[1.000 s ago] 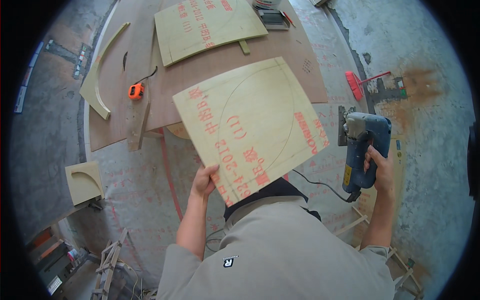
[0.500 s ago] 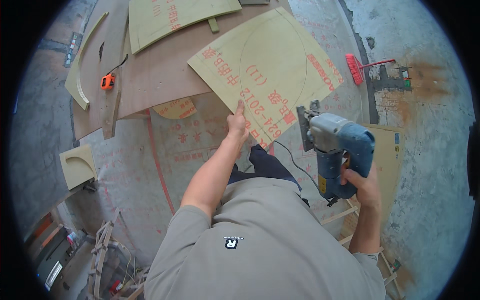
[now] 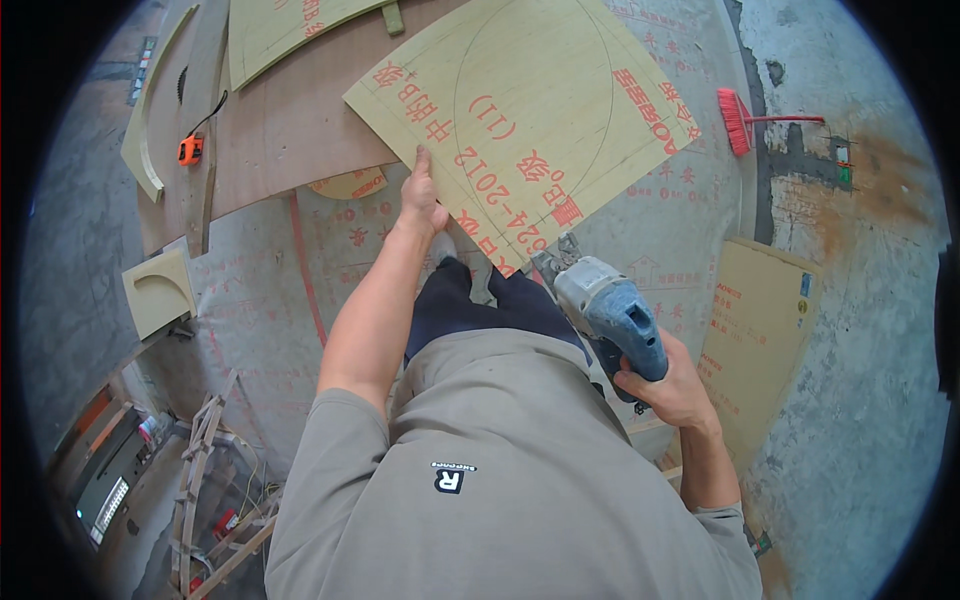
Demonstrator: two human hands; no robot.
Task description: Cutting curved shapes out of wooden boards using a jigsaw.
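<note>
The left hand (image 3: 422, 200) grips the lower-left edge of a pale-yellow, square wooden board (image 3: 525, 130) with red print and a drawn curve, its upper-left part overlapping the brown wooden tabletop (image 3: 290, 125) in view. The right hand (image 3: 678, 385) is closed around the handle of a blue-and-grey power jigsaw (image 3: 610, 300), its nose by the board's lower corner; contact is unclear. A long grey-brown wooden plank (image 3: 206, 110) crosses the tabletop, an orange-and-black tape measure (image 3: 190, 150) at its left edge, beside a curved pale wooden offcut (image 3: 150, 110). A red-bristled broom (image 3: 735, 122) lies to the right.
</note>
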